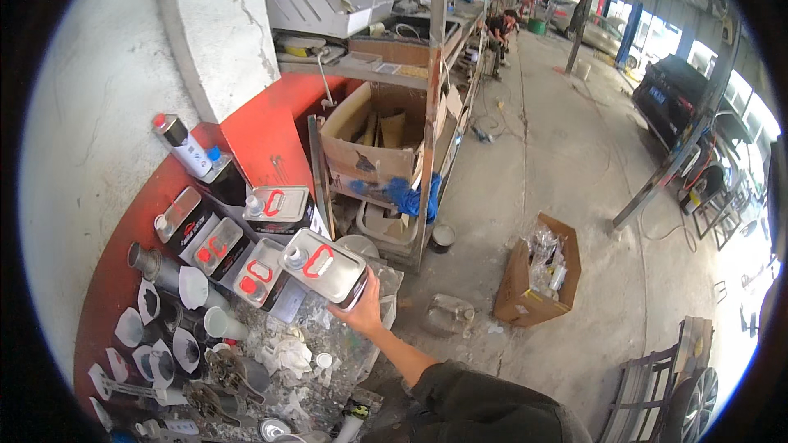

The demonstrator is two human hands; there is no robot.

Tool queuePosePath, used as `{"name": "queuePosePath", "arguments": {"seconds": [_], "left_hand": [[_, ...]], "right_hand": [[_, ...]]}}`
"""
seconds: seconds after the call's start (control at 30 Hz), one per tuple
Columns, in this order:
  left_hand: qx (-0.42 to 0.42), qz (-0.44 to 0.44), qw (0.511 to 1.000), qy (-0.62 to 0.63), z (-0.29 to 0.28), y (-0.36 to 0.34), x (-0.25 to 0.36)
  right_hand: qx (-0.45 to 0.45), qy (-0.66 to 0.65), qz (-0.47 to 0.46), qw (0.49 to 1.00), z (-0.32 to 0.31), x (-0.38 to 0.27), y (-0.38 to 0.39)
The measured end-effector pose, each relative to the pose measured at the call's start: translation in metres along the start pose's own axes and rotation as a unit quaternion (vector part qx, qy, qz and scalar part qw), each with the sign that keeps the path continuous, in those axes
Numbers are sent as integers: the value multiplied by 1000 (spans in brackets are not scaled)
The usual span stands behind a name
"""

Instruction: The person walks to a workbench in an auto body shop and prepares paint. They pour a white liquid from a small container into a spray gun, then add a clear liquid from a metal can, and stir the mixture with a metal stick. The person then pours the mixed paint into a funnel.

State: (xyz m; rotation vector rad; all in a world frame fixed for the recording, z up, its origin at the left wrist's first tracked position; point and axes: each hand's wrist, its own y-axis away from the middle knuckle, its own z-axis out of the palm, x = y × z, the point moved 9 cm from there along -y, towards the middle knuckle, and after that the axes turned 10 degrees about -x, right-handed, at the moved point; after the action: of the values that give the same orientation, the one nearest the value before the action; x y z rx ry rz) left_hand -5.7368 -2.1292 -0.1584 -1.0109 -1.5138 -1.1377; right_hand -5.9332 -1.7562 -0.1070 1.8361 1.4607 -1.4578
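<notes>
Metal shelving unit (432,98) stands against the wall, carrying an open cardboard box (373,143) with a blue cloth (413,195) hanging below it. A second open carton (538,272) sits on the concrete floor (550,156). Dark car (681,94) parked at right.

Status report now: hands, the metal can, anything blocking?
One hand grips the metal can from below; which hand, unclear. Other hand out of view. More cans and funnels close on the left.
</notes>
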Motion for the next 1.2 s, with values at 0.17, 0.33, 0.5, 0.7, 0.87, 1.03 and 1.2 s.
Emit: {"name": "queuePosePath", "arguments": {"seconds": [0.17, 0.33, 0.5, 0.7, 0.87, 1.03, 1.2], "left_hand": [[-4, -14, 1000, 19, 22, -12, -8], [-14, -11, 997, 76, 37, -15, -22], [-32, -75, 995, 57, 75, -23, 18], [-134, 51, 988, -50, 159, -65, 59], [-131, 109, 982, 84, 188, -60, 48], [-138, 124, 980, 77, 213, -63, 50], [-144, 137, 979, 47, 225, -65, 50]], "right_hand": [[-43, -49, 4, 998, -12, 8, -17], [-99, -34, -27, 994, -68, -6, -28], [-154, -51, -89, 983, -123, -36, -23], [-196, -1, -4, 981, -189, -38, 13], [-253, 51, 0, 966, -222, -53, 32], [-282, 135, -13, 950, -239, -58, 31], [-307, 196, -22, 931, -239, -76, 29]]}}
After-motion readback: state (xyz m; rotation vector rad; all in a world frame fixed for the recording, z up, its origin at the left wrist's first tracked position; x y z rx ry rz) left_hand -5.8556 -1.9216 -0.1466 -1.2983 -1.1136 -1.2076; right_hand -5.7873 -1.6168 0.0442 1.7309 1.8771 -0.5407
